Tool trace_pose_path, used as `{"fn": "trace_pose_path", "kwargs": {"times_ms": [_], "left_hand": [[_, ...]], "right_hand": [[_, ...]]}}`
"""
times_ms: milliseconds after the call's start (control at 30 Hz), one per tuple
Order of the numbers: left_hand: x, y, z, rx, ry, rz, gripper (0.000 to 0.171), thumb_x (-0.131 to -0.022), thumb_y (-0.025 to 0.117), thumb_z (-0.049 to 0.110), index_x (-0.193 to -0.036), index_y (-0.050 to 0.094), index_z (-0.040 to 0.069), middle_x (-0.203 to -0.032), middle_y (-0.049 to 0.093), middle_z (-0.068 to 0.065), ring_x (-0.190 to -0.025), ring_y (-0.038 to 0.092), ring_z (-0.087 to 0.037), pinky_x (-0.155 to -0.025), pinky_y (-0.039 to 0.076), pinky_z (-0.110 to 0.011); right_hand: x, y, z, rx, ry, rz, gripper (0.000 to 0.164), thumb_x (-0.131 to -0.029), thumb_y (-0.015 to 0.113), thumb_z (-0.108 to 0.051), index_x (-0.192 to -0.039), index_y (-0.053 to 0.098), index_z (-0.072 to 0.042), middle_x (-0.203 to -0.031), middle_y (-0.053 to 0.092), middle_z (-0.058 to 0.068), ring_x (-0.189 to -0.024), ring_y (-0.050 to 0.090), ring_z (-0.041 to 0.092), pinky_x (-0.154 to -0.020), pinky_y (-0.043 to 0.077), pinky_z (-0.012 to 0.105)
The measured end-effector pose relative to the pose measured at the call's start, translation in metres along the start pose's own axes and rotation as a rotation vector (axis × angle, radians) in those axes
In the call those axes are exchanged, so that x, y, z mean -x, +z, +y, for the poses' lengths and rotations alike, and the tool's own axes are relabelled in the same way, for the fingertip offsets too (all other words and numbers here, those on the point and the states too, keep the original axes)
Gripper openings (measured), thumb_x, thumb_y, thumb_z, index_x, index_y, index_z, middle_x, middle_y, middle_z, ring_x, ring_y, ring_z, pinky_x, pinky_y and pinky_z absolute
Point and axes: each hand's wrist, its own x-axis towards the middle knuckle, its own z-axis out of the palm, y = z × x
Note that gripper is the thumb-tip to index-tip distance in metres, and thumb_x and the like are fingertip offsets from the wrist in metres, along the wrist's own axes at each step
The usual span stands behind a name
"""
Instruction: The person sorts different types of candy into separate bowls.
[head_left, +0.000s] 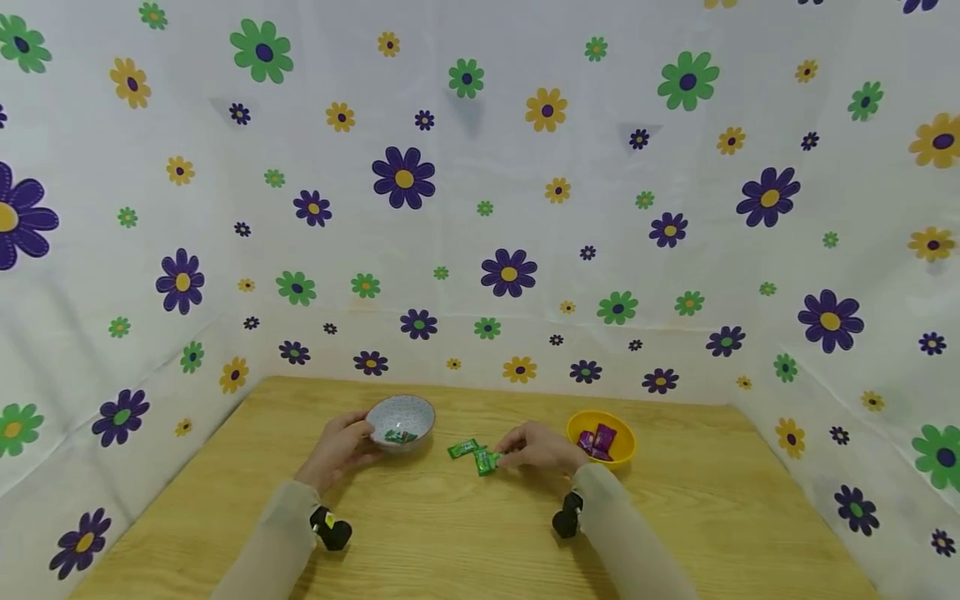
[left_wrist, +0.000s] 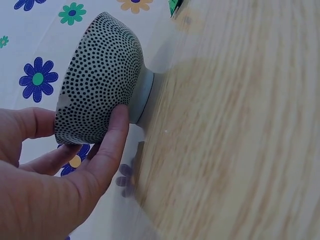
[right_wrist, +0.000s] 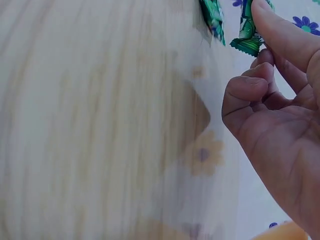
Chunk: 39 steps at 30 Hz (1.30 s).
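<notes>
A bowl (head_left: 401, 410), pale inside and dotted with dark spots outside (left_wrist: 100, 75), stands on the wooden table at the left. My left hand (head_left: 337, 450) grips its near left side, thumb by the rim and fingers against the outer wall. Green wrapped candy (head_left: 401, 436) lies inside it. Right of the bowl, my right hand (head_left: 542, 451) pinches a green-wrapped candy (head_left: 486, 462) between thumb and fingers. Another green candy (head_left: 462, 448) lies on the table just left of the pinched one. In the right wrist view the held candy (right_wrist: 247, 30) is partly cut off by the top edge.
A yellow bowl (head_left: 632, 450) with several purple-wrapped candies (head_left: 603, 438) stands behind and right of my right hand. The wooden table (head_left: 450, 542) is bordered at the back and sides by a white flower-patterned sheet (head_left: 450, 250).
</notes>
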Motion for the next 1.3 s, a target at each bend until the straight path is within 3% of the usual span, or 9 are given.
{"fn": "trace_pose_path", "kwargs": {"times_ms": [167, 367, 633, 933, 1300], "left_hand": [[0.003, -0.002, -0.001, 0.006, -0.002, 0.019, 0.057, -0.1, 0.041, 0.01, -0.152, 0.024, -0.004, -0.147, 0.036, -0.03, -0.117, 0.054, -0.035, -0.092, 0.055, -0.044], [0.003, -0.003, -0.004, 0.029, 0.0, 0.023, 0.055, -0.099, 0.041, 0.01, -0.151, 0.027, -0.002, -0.145, 0.038, -0.029, -0.102, 0.06, -0.024, -0.087, 0.057, -0.041], [0.002, -0.002, -0.003, 0.041, 0.002, 0.01, 0.055, -0.1, 0.041, 0.01, -0.152, 0.026, -0.002, -0.146, 0.038, -0.029, -0.098, 0.062, -0.021, -0.087, 0.057, -0.042], [0.003, -0.002, -0.002, 0.032, -0.003, 0.01, 0.055, -0.101, 0.041, 0.011, -0.152, 0.027, -0.002, -0.147, 0.036, -0.028, -0.104, 0.06, -0.024, -0.089, 0.056, -0.043], [0.003, 0.0, -0.002, 0.011, -0.01, 0.015, 0.054, -0.101, 0.04, 0.012, -0.152, 0.028, -0.001, -0.147, 0.038, -0.027, -0.106, 0.059, -0.027, -0.089, 0.056, -0.042]], "right_hand": [[-0.007, 0.008, -0.01, -0.028, -0.002, 0.004, 0.012, -0.088, 0.073, -0.023, -0.098, 0.076, -0.016, -0.099, 0.069, -0.003, -0.09, 0.052, 0.016, -0.081, 0.04, 0.03], [-0.015, 0.015, -0.029, -0.09, -0.03, -0.01, 0.015, -0.09, 0.071, -0.019, -0.1, 0.074, -0.008, -0.099, 0.067, 0.001, -0.085, 0.052, 0.015, -0.075, 0.045, 0.027], [-0.032, 0.028, -0.041, -0.132, -0.039, -0.004, 0.013, -0.09, 0.071, -0.017, -0.1, 0.075, -0.009, -0.102, 0.069, 0.004, -0.087, 0.055, 0.013, -0.078, 0.048, 0.027], [-0.041, 0.04, -0.052, -0.22, -0.072, 0.004, 0.016, -0.09, 0.071, -0.014, -0.103, 0.075, -0.007, -0.104, 0.069, 0.002, -0.089, 0.058, 0.012, -0.089, 0.053, 0.044], [-0.048, 0.047, -0.059, -0.317, -0.082, -0.008, 0.02, -0.092, 0.069, -0.016, -0.106, 0.073, -0.004, -0.096, 0.067, -0.001, -0.085, 0.057, 0.016, -0.086, 0.053, 0.048]]}}
